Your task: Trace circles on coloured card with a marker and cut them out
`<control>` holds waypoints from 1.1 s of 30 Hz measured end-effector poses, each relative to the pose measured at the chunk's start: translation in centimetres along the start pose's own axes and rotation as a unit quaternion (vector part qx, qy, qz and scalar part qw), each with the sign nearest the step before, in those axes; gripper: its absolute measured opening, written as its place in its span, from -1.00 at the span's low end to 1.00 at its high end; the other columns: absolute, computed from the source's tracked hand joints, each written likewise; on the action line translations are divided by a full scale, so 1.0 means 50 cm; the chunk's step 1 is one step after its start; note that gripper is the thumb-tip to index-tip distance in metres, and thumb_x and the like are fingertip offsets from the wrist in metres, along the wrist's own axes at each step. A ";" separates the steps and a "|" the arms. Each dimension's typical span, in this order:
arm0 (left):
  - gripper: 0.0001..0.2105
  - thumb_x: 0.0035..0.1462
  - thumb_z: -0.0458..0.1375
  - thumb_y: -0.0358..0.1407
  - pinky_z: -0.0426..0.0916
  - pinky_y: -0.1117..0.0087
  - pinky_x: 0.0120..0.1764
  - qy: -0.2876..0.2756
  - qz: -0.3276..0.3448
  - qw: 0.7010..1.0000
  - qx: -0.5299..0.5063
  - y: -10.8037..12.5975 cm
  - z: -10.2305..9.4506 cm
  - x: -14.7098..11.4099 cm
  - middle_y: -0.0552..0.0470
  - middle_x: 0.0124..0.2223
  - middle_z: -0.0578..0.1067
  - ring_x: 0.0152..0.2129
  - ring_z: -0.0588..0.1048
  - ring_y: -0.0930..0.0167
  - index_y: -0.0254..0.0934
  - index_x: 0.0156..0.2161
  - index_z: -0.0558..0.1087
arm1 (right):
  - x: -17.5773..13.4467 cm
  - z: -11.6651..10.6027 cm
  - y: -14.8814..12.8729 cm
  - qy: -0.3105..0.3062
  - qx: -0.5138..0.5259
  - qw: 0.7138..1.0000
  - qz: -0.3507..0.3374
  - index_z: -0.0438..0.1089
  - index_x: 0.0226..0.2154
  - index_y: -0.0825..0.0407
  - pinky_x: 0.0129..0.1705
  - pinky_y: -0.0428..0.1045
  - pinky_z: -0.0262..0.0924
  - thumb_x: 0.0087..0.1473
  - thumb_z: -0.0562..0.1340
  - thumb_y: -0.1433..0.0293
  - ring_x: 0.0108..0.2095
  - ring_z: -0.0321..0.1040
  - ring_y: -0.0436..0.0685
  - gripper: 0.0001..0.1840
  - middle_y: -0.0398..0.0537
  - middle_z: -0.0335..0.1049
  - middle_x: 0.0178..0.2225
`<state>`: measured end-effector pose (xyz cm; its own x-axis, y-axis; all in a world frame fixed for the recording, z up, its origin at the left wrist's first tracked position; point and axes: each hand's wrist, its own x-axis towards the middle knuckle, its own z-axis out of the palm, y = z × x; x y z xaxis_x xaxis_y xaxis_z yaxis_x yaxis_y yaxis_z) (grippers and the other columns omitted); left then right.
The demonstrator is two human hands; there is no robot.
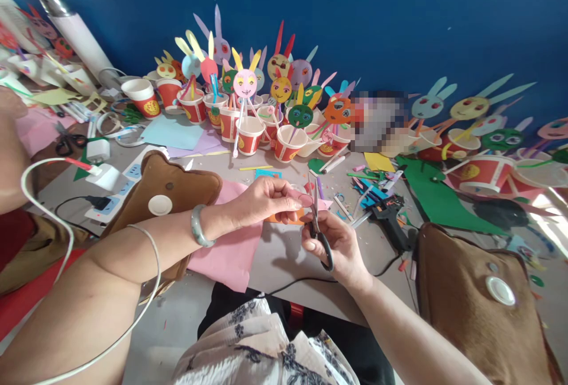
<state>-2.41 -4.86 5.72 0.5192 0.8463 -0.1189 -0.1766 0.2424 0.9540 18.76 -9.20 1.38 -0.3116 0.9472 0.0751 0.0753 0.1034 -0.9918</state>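
My left hand (270,199), with a bracelet on its wrist, pinches a small pink piece of paper (306,199) between thumb and fingers. My right hand (339,246) grips black-handled scissors (327,252), blades pointing up and close beside the pink piece. Whether the blades touch the paper I cannot tell. Beneath my hands lie an orange sheet (284,217) and a larger pink sheet (231,243). Several paper cups, such as a red and white cup (290,144), stand beyond, holding rabbit-faced paper figures like the pink rabbit (245,83).
A black glue gun (393,222) lies right of my hands among paper scraps, near a green sheet (448,196). Brown plush pouches (474,296) rest on both sides. A white power strip (133,169) with cables is at left. Another person's arm (11,142) shows at the left edge.
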 end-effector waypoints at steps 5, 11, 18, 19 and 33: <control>-0.78 0.05 0.37 -0.23 0.40 0.49 -0.43 0.002 -0.001 1.000 0.015 -0.001 -0.001 0.000 0.05 -0.50 0.55 -0.57 0.50 0.52 -0.36 -0.35 0.50 | 0.001 0.002 -0.001 0.004 -0.001 1.000 0.004 0.43 -0.21 0.01 -0.44 -0.03 0.22 -0.10 0.51 -0.03 -0.50 0.31 0.04 -0.43 -0.17 0.39 -0.51; -0.74 0.05 0.39 -0.21 0.41 0.50 -0.43 0.006 -0.011 1.000 0.010 -0.001 0.000 -0.001 0.06 -0.51 0.54 -0.57 0.50 0.53 -0.35 -0.40 0.46 | 0.003 0.004 -0.001 0.003 -0.002 1.000 0.001 0.44 -0.22 0.01 -0.44 -0.04 0.24 -0.10 0.51 -0.03 -0.51 0.32 0.03 -0.43 -0.17 0.39 -0.51; -0.74 0.04 0.39 -0.25 0.41 0.51 -0.43 0.006 -0.001 1.000 -0.024 0.000 0.004 0.000 0.08 -0.52 0.52 -0.57 0.50 0.53 -0.34 -0.45 0.42 | 0.001 0.001 -0.002 0.000 -0.011 1.000 0.005 0.43 -0.20 0.01 -0.43 -0.04 0.25 -0.09 0.49 -0.05 -0.50 0.32 0.04 -0.42 -0.16 0.40 -0.50; -0.74 0.04 0.39 -0.26 0.41 0.51 -0.44 0.007 -0.005 1.000 -0.024 0.000 0.004 -0.001 0.08 -0.53 0.52 -0.57 0.50 0.54 -0.35 -0.45 0.42 | 0.001 0.001 -0.002 0.000 -0.011 1.000 0.006 0.43 -0.21 0.01 -0.43 -0.04 0.26 -0.09 0.50 -0.05 -0.50 0.33 0.04 -0.42 -0.16 0.40 -0.50; -0.74 0.02 0.40 -0.23 0.40 0.53 -0.45 0.006 -0.012 1.000 -0.007 -0.003 0.002 0.001 0.06 -0.52 0.55 -0.58 0.51 0.54 -0.34 -0.44 0.43 | 0.001 0.004 -0.002 0.009 -0.003 1.000 0.006 0.44 -0.23 0.01 -0.45 -0.03 0.27 -0.13 0.51 -0.05 -0.50 0.34 0.05 -0.41 -0.16 0.39 -0.52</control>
<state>-2.25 -4.91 5.58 0.5135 0.8457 -0.1454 -0.1764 0.2699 0.9466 18.55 -9.22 1.46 -0.2929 0.9539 0.0650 0.0853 0.0938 -0.9919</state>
